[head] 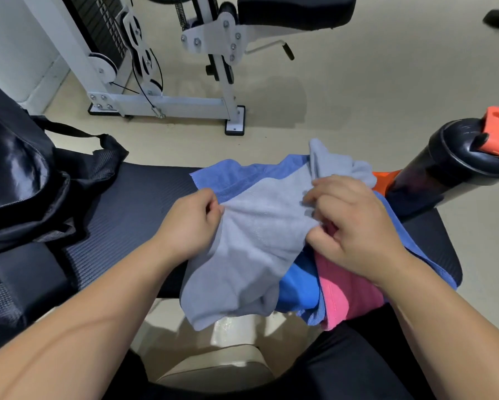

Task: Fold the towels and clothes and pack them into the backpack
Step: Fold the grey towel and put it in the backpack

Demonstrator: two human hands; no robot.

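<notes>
Our left hand (190, 223) and right hand (355, 223) both pinch the grey towel (259, 226), which lies diagonally from far-right to near-left; the backpack (20, 183) is cut off at left.

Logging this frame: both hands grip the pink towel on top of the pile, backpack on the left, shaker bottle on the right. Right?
One slip: in the head view the left hand and right hand grip the grey towel, not a pink one; the pink cloth lies lower in the pile. The backpack is on the left and the shaker bottle on the right, as stated.
</notes>
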